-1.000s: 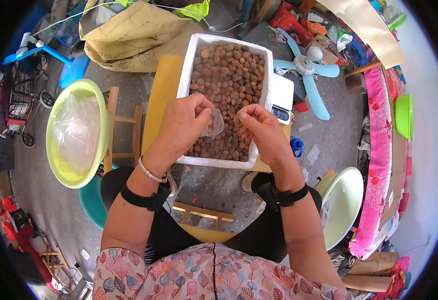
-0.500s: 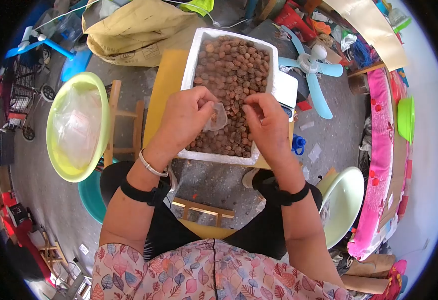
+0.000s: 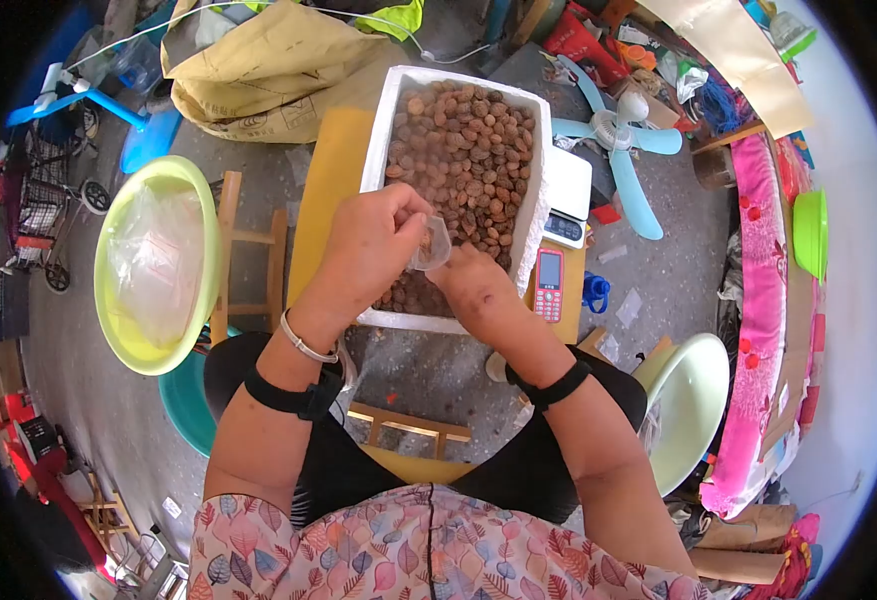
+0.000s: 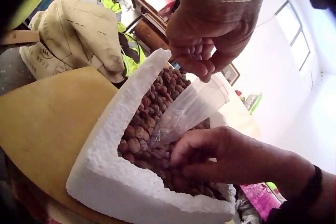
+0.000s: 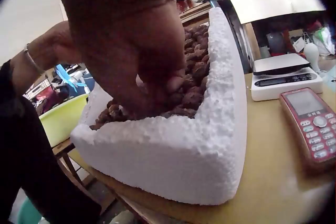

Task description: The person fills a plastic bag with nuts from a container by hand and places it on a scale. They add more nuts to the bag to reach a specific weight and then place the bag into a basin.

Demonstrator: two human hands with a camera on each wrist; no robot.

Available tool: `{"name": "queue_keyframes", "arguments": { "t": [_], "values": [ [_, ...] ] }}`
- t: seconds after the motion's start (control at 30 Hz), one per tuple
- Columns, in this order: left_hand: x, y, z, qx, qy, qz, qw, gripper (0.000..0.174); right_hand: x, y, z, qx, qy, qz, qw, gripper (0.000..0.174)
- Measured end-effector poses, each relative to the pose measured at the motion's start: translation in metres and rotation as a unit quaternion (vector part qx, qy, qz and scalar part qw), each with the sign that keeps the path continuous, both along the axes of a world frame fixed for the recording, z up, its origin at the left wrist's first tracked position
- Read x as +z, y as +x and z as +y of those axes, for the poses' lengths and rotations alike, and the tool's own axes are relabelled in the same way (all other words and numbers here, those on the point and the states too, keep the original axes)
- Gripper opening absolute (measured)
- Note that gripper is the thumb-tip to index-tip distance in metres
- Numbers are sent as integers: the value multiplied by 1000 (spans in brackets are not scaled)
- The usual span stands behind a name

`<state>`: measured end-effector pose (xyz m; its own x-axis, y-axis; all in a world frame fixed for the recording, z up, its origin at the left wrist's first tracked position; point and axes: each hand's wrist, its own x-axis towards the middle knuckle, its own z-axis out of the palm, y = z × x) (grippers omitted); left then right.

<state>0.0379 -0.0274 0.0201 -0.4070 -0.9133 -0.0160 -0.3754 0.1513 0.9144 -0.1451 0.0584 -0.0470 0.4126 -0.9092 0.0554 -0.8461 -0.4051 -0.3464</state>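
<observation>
Brown, wrinkled nuts [image 3: 463,150] fill a white foam box [image 3: 367,165]. Over its near left part, my left hand [image 3: 370,240] pinches the top of a small clear plastic bag [image 3: 432,245]; in the left wrist view the bag [image 4: 186,109] slants down from the left fingertips [image 4: 202,69] toward the nuts. My right hand [image 3: 483,290] is bent down over the near part of the box, its fingertips beside the bag's lower end. The right wrist view shows the right hand [image 5: 139,61] low among the nuts [image 5: 194,98]; whether it holds anything is hidden.
A white scale [image 3: 566,195] and a red phone [image 3: 548,288] lie right of the box on the yellow table [image 3: 333,150]. A yellow-green basin [image 3: 108,255] stands left, a pale basin [image 3: 693,400] right, and a blue fan [image 3: 613,130] beyond the scale.
My right hand has moved left and toward me, from over the box's right side to beside the bag, uncovering the phone. The left hand keeps its pinch on the bag, nearly in place.
</observation>
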Motion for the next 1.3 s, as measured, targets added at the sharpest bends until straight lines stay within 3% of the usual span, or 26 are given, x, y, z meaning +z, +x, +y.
{"name": "queue_keyframes", "arguments": {
  "t": [0.2, 0.3, 0.37, 0.43, 0.53, 0.63, 0.73, 0.83, 0.9, 0.93, 1.07, 1.17, 1.3],
  "values": [
    [-5, 1, -2, -7, -18, -2, 1000, 13, -2, 3, -1, -18, 4, 1, 1000, 16],
    [-4, 1, -2, -2, -28, -14, 1000, 13, -7, -1, -2, -75, 9, -105, 992, 23],
    [-6, 2, -3, -1, -36, -18, 999, 13, 3, -7, -4, -157, 105, -185, 965, 20],
    [-6, 2, -3, 0, -33, -22, 999, 14, 17, -14, -9, -231, 197, -294, 906, 17],
    [-3, 2, -2, 0, -21, -26, 999, 14, 42, -25, -12, -303, 314, -510, 741, 15],
    [-5, 1, -3, -4, -22, -25, 999, 14, 59, -25, -10, -319, 325, -595, 662, 15],
    [-6, 1, -2, -8, -32, -17, 999, 14, 75, -17, -6, -314, 267, -577, 705, 17],
    [-7, 0, -2, -10, -43, -14, 999, 14, 75, 1, 1, -290, 78, -531, 792, 19],
    [-8, -2, 0, -8, -35, -20, 999, 14, 71, 2, -8, -167, -69, -350, 919, 22],
    [-7, -3, 0, -7, -31, -20, 999, 14, 70, 0, -12, -100, -141, -247, 954, 24],
    [-7, -3, -1, -7, -36, -13, 999, 14, 66, -17, -17, -203, -111, -267, 935, 23],
    [-7, 1, -2, -7, -43, -14, 999, 14, 55, -35, -12, -176, -80, -168, 967, 18],
    [-6, -1, -1, -4, -34, -7, 999, 14, 39, -19, 2, -51, -20, -16, 998, 15]
  ]
}}
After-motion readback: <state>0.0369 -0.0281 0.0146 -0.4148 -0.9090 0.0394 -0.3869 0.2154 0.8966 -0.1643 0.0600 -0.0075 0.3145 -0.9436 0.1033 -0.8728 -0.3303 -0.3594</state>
